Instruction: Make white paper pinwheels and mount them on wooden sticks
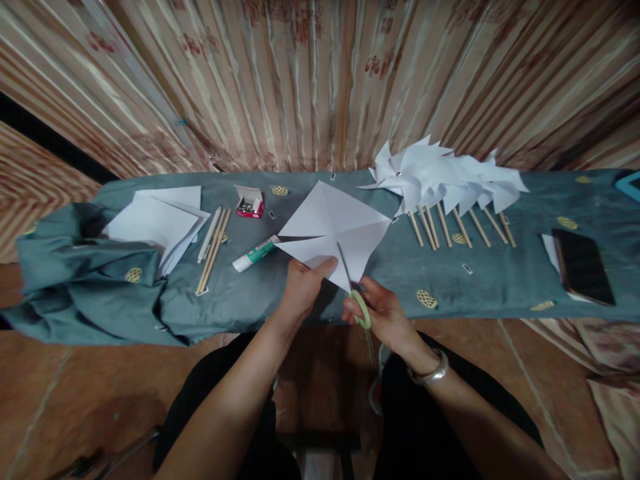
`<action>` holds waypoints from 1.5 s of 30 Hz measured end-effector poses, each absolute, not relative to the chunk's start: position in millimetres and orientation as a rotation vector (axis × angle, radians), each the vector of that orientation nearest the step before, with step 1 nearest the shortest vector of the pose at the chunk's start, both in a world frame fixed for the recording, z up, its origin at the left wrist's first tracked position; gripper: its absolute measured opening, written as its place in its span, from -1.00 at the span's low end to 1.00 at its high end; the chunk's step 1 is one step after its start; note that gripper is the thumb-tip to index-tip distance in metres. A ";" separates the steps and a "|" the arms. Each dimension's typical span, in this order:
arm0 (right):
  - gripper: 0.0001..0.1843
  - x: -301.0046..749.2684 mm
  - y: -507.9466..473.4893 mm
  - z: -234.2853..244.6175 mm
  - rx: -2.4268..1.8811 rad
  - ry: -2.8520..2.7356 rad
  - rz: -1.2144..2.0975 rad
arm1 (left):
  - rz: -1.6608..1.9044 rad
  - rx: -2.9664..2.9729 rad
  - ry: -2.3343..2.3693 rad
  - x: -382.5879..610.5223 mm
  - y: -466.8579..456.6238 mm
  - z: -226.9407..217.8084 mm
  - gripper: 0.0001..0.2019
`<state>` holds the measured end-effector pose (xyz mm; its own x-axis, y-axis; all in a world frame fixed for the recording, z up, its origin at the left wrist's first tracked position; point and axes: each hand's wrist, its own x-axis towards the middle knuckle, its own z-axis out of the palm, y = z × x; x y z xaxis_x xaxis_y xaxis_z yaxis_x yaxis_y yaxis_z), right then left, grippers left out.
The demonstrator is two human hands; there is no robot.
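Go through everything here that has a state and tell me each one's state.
paper square: creased, partly cut, held by left hand.
scissors: blade over the paper, gripped by right hand.
pin box: lid open.
glue stick: lying on its side.
pinwheels: folded, mounted on sticks, lying down.
loose sticks: lying flat, bare.
phone: face up, screen dark.

Seen from my remote station: the right hand (387, 315) covers most of the green handles of the scissors (346, 270), and the left hand (303, 288) hides the near corner of the white paper square (330, 223). I cannot make out what fills the small red box (249, 203) near the far edge of the cloth-covered table (500, 287). At its right end, the frame cuts off a teal object (631, 185).
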<state>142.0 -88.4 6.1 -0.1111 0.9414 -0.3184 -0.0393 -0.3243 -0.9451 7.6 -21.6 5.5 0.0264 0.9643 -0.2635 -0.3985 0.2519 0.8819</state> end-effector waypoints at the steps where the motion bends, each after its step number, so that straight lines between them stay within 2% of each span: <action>1: -0.46 142.1 -88.5 5.7 -1.352 -1.071 1.553 | 1.202 0.705 1.033 7.4 -21.7 5.9 -0.78; 13: -0.52 142.0 -89.0 4.3 -1.357 -1.112 1.536 | 1.211 0.720 1.013 5.9 -22.5 3.2 -0.80; 29: -0.43 140.7 -91.2 4.3 -1.356 -1.122 1.563 | 1.218 0.674 1.000 3.5 -21.4 5.0 -0.78; 36: -0.34 157.2 -98.9 9.2 -1.286 -1.165 1.773 | 1.298 0.696 1.048 -10.6 -12.2 9.2 -0.76; 40: -0.48 190.9 -101.3 22.3 -1.291 -1.223 1.940 | 1.337 0.694 1.091 -20.6 -9.7 11.3 -0.77; 42: -0.46 206.4 -100.9 26.1 -1.293 -1.193 1.885 | 1.334 0.709 1.096 -23.4 -10.3 11.4 -0.80; 45: -0.41 218.1 -94.5 25.1 -1.346 -1.119 1.634 | 1.288 0.727 1.085 -23.7 -13.4 11.0 -0.80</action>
